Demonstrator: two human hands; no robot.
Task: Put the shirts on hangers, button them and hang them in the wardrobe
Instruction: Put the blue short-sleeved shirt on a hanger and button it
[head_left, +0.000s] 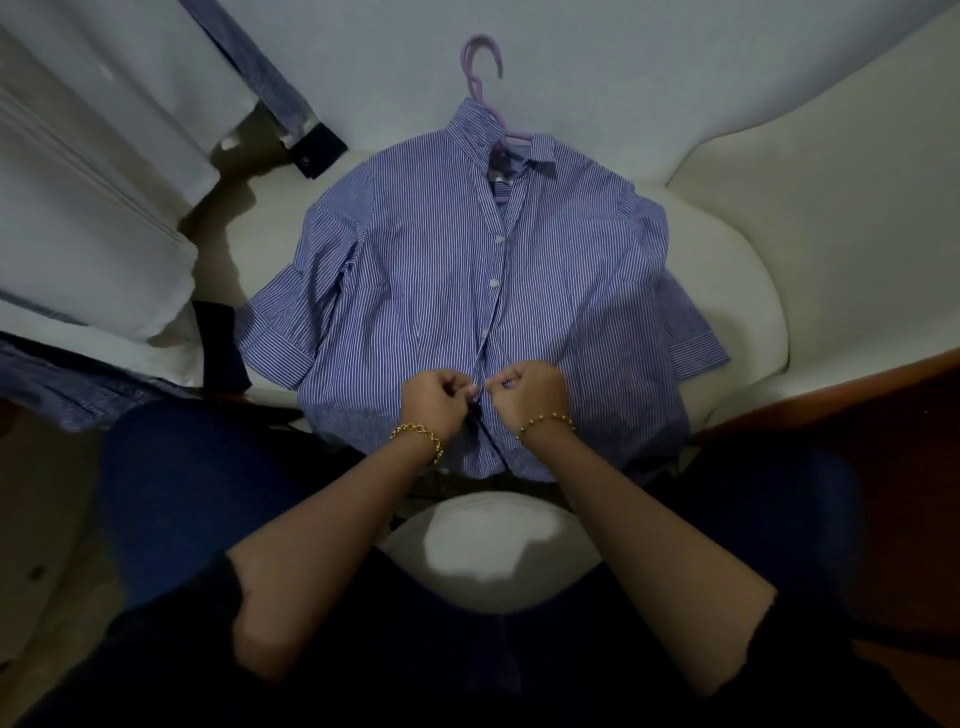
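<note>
- Blue-and-white striped collared shirt (415, 291) lies flat, front up, on a cream padded seat (737, 291); it spreads beyond and to both sides of the hands
- left hand (434, 397) is curled, its fingertips pinching one edge of the shirt's front opening; right hand (530, 389) is just beside it, curled and pinching the opposite edge
- small white buttons (493, 283) run up the opening just beyond the hands, fastened
- lilac plastic hanger (480, 67) sits inside the collar, its hook far beyond the hands
- gold chain bracelet (421, 434) circles the left wrist; gold beaded bracelet (548, 421) circles the right
</note>
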